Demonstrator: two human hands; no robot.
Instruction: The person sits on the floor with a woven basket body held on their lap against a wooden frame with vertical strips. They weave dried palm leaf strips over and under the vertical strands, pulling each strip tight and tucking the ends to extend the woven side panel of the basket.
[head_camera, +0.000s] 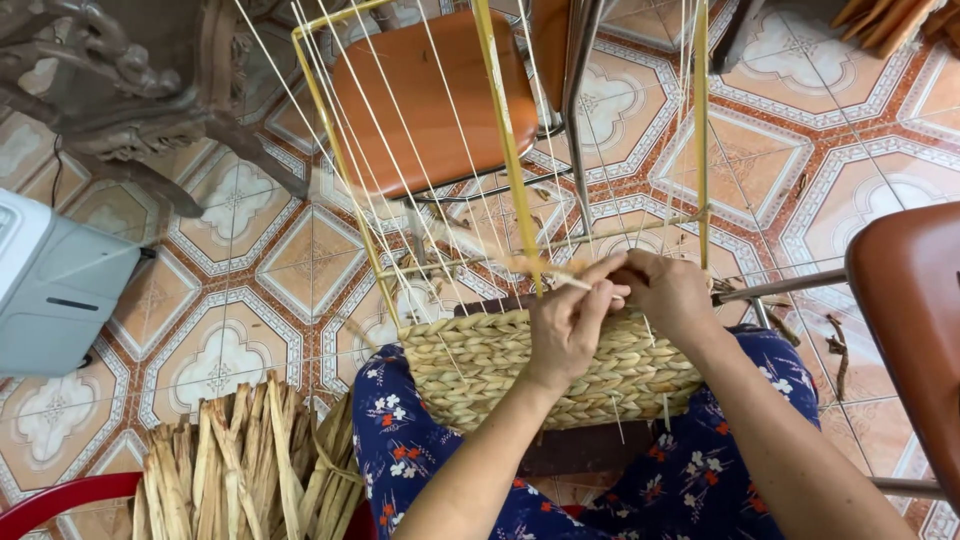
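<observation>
A half-woven straw basket (470, 370) rests on my lap, built around a yellow metal frame (505, 130) strung with thin white cords (395, 150). My left hand (568, 320) sits at the basket's top rim and pinches a dried straw strand (480, 248) that runs up and left between the cords. My right hand (668, 295) is beside it at the rim, fingers curled on the same strand where both hands meet. My knees in blue flowered trousers (420, 460) flank the basket.
A bundle of dried straw (240, 465) lies at the lower left over a red rim (55, 500). An orange chair seat (430, 95) stands ahead, another chair (910, 320) at the right, a grey machine (50, 285) left, carved dark wood furniture (130, 80) behind, all on a patterned tile floor (790, 150).
</observation>
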